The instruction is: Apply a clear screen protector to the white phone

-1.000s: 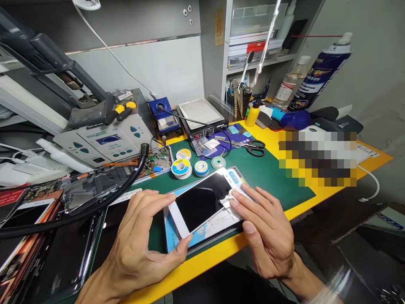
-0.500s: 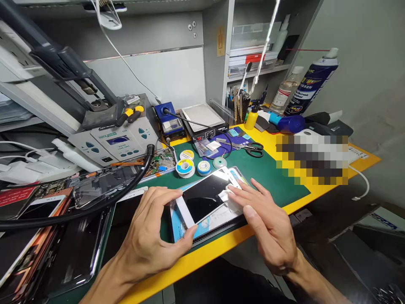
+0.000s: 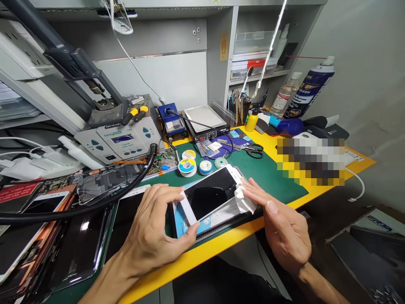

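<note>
A white phone (image 3: 210, 192) with a dark, shiny screen lies tilted on a blue and silver flat piece (image 3: 218, 217) near the bench's front edge. My left hand (image 3: 161, 228) grips the phone's left end, thumb on the near side and fingers on the far side. At the phone's right end, my right hand (image 3: 281, 223) has a crumpled white tissue (image 3: 244, 200) under its fingertips, against the edge of the phone. Its thumb lies alongside the fingers.
Solder spools (image 3: 187, 167) stand behind the phone on the green mat (image 3: 275, 179). Scissors (image 3: 255, 150) lie farther right. Stacked phone parts (image 3: 34, 228) and a black hose (image 3: 95, 215) occupy the left, near a grey soldering station (image 3: 123, 139).
My right hand has moved right with the tissue, from over the screen to the phone's right end. My left hand still holds the phone. The camera view has shifted slightly.
</note>
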The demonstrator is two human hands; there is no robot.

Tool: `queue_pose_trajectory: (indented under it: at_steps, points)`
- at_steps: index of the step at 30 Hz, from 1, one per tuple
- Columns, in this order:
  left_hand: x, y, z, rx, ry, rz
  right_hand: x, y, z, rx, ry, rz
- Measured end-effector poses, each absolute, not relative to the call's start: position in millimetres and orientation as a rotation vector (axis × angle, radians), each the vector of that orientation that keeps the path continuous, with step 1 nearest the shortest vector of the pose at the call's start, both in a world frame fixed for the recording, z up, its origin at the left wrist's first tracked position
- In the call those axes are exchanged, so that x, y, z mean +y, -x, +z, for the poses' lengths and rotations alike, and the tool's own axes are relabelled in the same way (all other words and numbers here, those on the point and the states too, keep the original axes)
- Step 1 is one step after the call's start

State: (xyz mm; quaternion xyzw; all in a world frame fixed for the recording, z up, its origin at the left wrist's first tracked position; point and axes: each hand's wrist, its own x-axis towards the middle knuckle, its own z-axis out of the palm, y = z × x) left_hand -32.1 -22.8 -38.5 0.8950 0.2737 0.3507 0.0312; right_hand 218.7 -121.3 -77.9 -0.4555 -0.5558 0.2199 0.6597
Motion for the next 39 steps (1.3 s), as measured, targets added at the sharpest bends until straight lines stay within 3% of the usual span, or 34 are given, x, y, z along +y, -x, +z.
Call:
queue_pose_trajectory:
  at_steps: [25,39]
  points:
    - [-24,34,-35,0.903,-2.621,1.071,-119,-220,-83,-1.064,1.024,0.584]
    - [-27,34,-37,0.988,-2.38,1.071,-118,-218,-90,-1.115,1.118,0.455]
